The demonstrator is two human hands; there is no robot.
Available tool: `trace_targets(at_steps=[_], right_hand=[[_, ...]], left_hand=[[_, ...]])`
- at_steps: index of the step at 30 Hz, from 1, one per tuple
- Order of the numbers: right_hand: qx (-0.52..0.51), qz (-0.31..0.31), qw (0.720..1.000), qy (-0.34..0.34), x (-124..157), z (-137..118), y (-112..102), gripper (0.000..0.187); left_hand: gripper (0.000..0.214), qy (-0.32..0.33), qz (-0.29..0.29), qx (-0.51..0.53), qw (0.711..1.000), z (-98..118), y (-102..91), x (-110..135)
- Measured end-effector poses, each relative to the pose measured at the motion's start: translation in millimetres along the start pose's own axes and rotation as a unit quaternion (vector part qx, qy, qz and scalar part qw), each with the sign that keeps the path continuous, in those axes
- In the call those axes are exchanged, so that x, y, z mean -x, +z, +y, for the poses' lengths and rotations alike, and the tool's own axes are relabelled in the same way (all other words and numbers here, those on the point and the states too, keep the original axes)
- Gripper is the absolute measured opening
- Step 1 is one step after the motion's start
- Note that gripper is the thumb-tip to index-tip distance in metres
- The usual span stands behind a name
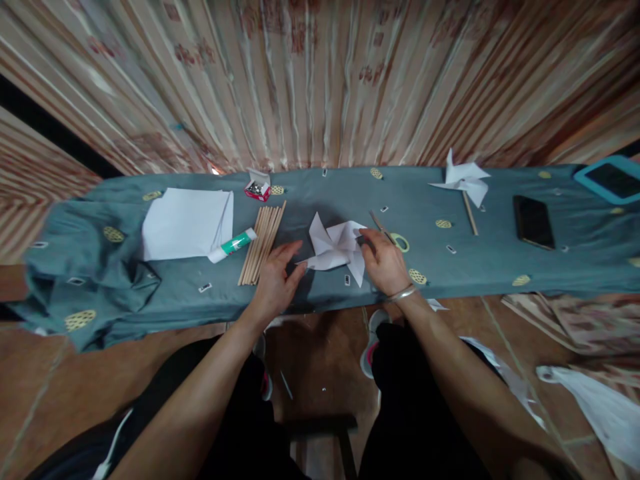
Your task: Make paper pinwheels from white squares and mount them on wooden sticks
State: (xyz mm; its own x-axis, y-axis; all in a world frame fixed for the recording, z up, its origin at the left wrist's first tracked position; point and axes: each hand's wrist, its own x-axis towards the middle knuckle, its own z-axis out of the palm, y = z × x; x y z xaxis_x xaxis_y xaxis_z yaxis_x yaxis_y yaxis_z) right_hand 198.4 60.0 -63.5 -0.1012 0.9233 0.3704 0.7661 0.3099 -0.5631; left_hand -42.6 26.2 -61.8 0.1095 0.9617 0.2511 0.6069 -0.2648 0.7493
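Note:
A white paper pinwheel [334, 248] with folded blades lies on the cloth-covered table in front of me, without a stick. My left hand [279, 277] is at its left side, thumb and forefinger apart, the thumb at the tip of the left blade. On the other side my right hand [384, 262], with a bangle at the wrist, has its fingers apart and the forefinger touching the right blade. Scissors [399, 241] with yellow-green handles lie just beyond the right hand, partly hidden by it. Several thin wooden sticks [263, 243] lie beside the left hand.
Left stand a stack of white paper [185, 223], a glue stick [233, 245] and a small red box [257, 187] of metal pins. Right lie a pinwheel on a stick [465, 177], a black phone [533, 221] and a blue-framed device [613, 179]. The table's front edge [320, 308] is close.

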Motion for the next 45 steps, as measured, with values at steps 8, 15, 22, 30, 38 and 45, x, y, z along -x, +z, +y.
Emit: trace_targets(at_steps=[8,15,22,30,38,45], right_hand=[[0.026,-0.036,0.998,0.050,-1,-4,7,0.045],[0.037,-0.064,0.995,0.060,-4,-11,6,0.046],[0.002,-0.053,0.995,0.087,-6,-8,6,0.041],[-0.189,-0.007,0.972,0.137,-7,9,17,0.034],[-0.262,-0.034,0.951,0.163,-8,9,22,0.042],[0.001,-0.030,1.000,-0.006,2,-11,5,0.040]], left_hand=[[0.051,-0.034,0.003,0.074,0.997,-1,19.8,-9],[0.056,-0.042,-0.010,0.096,0.995,5,25.3,-12],[0.059,-0.074,-0.005,0.167,0.983,-1,27.1,-15],[0.061,-0.157,0.015,0.276,0.948,-14,27.7,-24],[0.055,-0.144,0.030,0.238,0.960,-4,23.5,-24],[0.031,0.008,0.000,0.023,1.000,15,16.1,-19]])
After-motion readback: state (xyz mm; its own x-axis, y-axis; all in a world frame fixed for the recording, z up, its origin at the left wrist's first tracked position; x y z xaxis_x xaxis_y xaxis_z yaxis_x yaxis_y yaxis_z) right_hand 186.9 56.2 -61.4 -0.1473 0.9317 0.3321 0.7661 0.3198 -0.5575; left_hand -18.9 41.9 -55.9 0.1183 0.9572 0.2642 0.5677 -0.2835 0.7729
